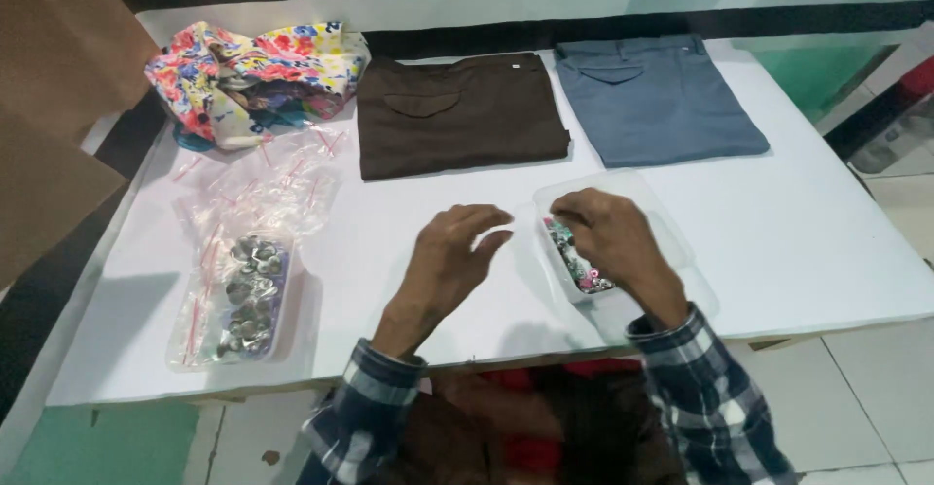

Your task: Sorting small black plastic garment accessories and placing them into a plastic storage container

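clear thin plastic, the small tub [671,237] looks light and flexible to me, its coloured beads [574,256] tiny and slippery; i'd pinch the rim. it sits near-right on the white counter [827,232], under my right hand [608,237], fingers dipped in, curled loosely. my left hand [452,256] hovers just left, fingers apart, empty.

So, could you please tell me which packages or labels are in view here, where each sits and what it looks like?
Clear plastic tub: under the right hand, rectangular, holding small pink and silver pieces.
Zip bag of metal buttons: table's left front, clear with red seal lines.
Empty zip bags: just behind it, clear, crumpled.
Small white label: on the brown trousers' waistband.
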